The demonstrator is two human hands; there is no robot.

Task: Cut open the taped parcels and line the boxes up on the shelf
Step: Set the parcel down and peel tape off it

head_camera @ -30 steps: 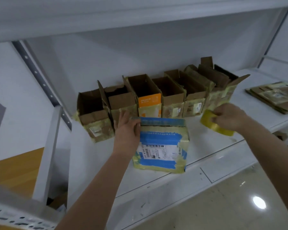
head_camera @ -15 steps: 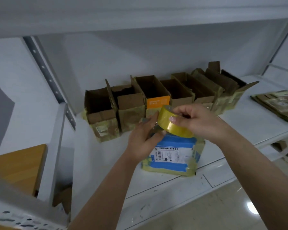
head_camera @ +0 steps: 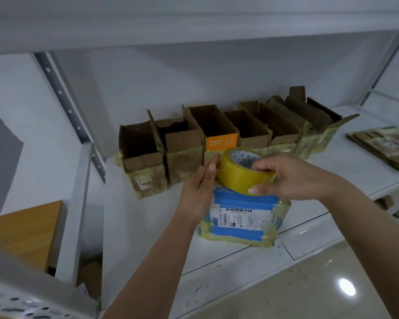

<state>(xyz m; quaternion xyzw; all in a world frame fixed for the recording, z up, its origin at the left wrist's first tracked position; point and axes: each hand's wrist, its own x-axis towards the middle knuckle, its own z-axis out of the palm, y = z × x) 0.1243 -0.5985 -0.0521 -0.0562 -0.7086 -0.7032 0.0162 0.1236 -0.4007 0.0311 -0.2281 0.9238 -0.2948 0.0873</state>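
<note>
- A white metal shelf (head_camera: 148, 226) under an upper white board, against a pale wall, carries everything; a glossy tiled floor lies below its front edge.
- The blue-and-white taped cardboard parcel with a barcode label (head_camera: 242, 217) sits near the shelf's front edge, still sealed by the look of it.
- Behind the parcel a row of opened brown cardboard boxes (head_camera: 217, 139) stands along the wall, flaps up, one with an orange front.
- The right hand (head_camera: 293, 178) is curled round a yellow roll of packing tape (head_camera: 242, 178), thumb below and fingers over its top rim, just above the parcel's rear edge.
- The left hand (head_camera: 199, 192) has straight fingers, fingertips touching the roll's left side; it grips nothing.
- Risk: the parcel lies close to the front edge, so a push could send it to the floor.
- Risk: no cutter is in view, so I judge the cutting step not yet begun.
- Right of the parcel, well apart, lies a stack of flattened brown cardboard (head_camera: 385, 148); it blocks nothing.
- The row behind the parcel fills the wall space, so the free slot seems to be at the row's left end.
</note>
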